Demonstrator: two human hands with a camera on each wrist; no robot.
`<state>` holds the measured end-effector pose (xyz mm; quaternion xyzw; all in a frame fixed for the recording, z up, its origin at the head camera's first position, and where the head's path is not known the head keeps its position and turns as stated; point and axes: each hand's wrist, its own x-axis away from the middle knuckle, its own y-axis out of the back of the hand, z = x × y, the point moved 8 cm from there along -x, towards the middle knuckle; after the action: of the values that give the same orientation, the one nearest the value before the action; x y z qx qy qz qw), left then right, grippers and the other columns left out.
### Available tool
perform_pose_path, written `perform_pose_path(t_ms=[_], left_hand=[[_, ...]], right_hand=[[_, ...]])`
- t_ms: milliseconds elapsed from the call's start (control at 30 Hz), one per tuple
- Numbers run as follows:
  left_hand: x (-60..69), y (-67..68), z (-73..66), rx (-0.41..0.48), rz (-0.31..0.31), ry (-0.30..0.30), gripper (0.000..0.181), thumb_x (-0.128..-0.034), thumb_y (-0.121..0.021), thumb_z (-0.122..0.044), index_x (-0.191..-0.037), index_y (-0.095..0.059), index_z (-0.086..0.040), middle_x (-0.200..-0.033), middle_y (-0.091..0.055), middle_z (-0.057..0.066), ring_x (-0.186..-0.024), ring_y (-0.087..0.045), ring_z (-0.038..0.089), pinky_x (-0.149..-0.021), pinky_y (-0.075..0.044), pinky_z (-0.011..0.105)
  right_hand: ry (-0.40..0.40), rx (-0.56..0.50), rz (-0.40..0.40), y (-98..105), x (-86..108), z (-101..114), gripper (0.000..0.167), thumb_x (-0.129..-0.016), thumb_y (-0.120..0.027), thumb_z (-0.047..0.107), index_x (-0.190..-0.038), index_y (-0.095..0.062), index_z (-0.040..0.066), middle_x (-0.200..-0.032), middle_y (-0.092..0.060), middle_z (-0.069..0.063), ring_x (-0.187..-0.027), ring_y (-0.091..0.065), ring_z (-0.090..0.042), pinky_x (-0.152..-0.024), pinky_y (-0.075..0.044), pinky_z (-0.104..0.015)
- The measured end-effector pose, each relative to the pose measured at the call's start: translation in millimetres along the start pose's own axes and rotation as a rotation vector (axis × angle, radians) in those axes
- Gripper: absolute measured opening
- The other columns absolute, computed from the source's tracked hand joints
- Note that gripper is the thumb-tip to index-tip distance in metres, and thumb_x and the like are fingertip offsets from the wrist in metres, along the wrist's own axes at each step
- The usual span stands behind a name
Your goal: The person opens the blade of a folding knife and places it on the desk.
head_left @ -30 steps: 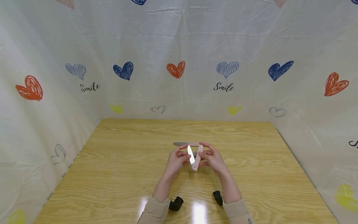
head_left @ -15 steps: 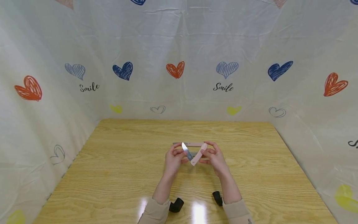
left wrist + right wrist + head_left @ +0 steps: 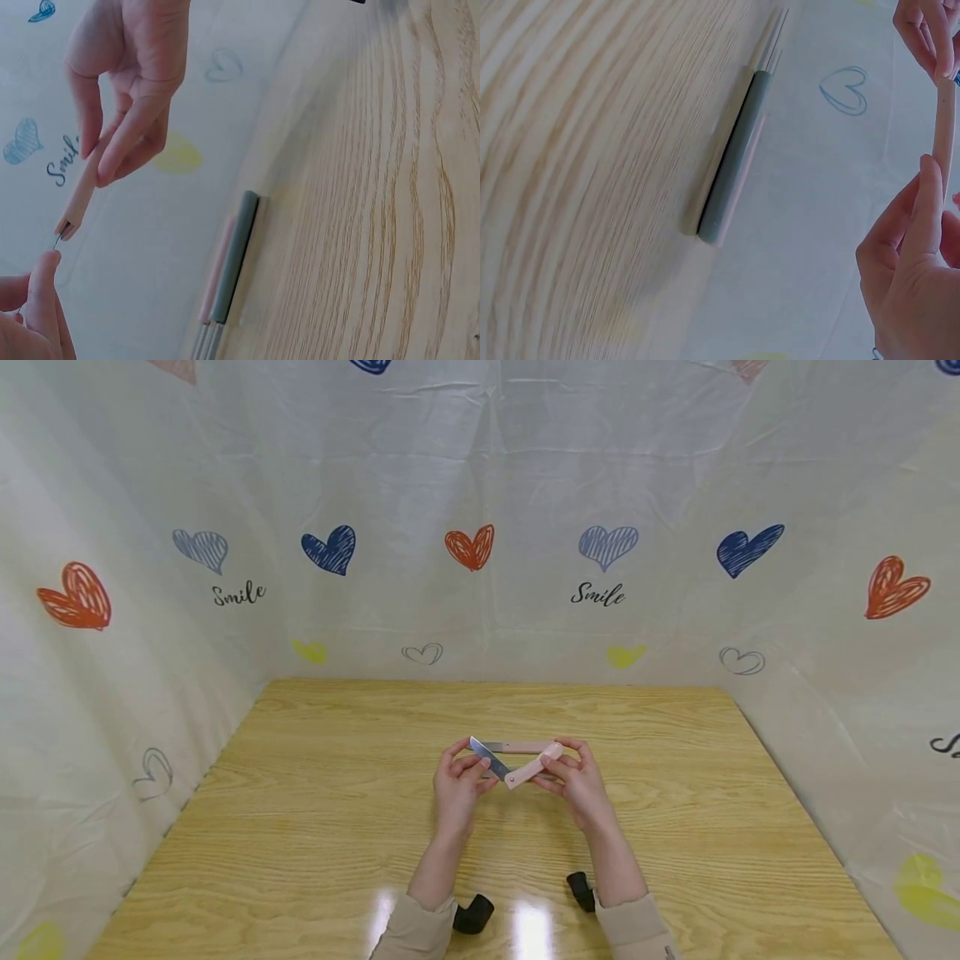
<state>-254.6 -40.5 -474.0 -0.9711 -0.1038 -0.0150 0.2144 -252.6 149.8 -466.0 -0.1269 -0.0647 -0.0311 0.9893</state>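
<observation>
A folding knife [image 3: 528, 770] with a pale pink handle and a shiny blade is held above the table, its blade swung partway out into a wide V. My left hand [image 3: 456, 797] pinches the blade between thumb and fingers. The handle is gripped by my right hand [image 3: 587, 789], thumb on the near side. In the left wrist view the blade is seen edge-on, leaving the slot of the pink handle [image 3: 81, 187]. Behind the hands lie a second pink-handled knife [image 3: 528, 747], unfolded, and a grey-green-handled knife [image 3: 736, 161], mostly hidden in the head view.
The wooden table [image 3: 337, 827] reaches back to a white curtain [image 3: 525, 460] printed with hearts and "Smile". Two black camera mounts, a left one [image 3: 474, 915] and a right one [image 3: 581, 892], sit by the beige cuffs at the wrists.
The blade has swung farther from the handle, from a narrow V to a wide one. The left hand has moved left and the right hand slightly right; the knife's pivot has risen in view.
</observation>
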Motion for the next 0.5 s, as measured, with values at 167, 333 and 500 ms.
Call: perform_pose_path(t_ms=[167, 333, 500], left_hand=[[2.8, 0.2, -1.1, 0.036, -0.035, -0.013, 0.045, -0.0898, -0.061, 0.011, -0.132, -0.048, 0.004, -0.088, -0.056, 0.005, -0.072, -0.063, 0.011, -0.064, -0.06, 0.025], [5.2, -2.2, -3.6, 0.087, -0.068, -0.047, 0.045, -0.0903, -0.062, 0.009, -0.132, -0.047, 0.004, -0.09, -0.055, 0.006, -0.075, -0.063, 0.012, -0.065, -0.06, 0.026], [7.5, -3.9, -2.5, 0.14, -0.109, -0.075, 0.045, -0.0907, -0.059, 0.01, -0.133, -0.045, 0.003, -0.093, -0.054, 0.008, -0.079, -0.062, 0.012, -0.068, -0.06, 0.027]], right_hand=[[-0.017, -0.076, -0.003, -1.5, 2.1, 1.5, 0.044, -0.098, -0.047, -0.006, -0.136, -0.026, -0.001, -0.129, -0.043, -0.03, -0.093, -0.063, -0.019, -0.084, -0.058, -0.033], [-0.014, -0.153, -0.03, -1.1, 4.3, 3.2, 0.04, -0.098, -0.048, -0.006, -0.131, -0.028, 0.004, -0.125, -0.044, -0.023, -0.092, -0.063, -0.015, -0.085, -0.057, -0.032], [-0.013, -0.25, -0.079, 0.5, 5.0, 0.5, 0.034, -0.097, -0.049, -0.007, -0.123, -0.033, 0.007, -0.11, -0.05, -0.012, -0.089, -0.065, -0.014, -0.084, -0.058, -0.033]])
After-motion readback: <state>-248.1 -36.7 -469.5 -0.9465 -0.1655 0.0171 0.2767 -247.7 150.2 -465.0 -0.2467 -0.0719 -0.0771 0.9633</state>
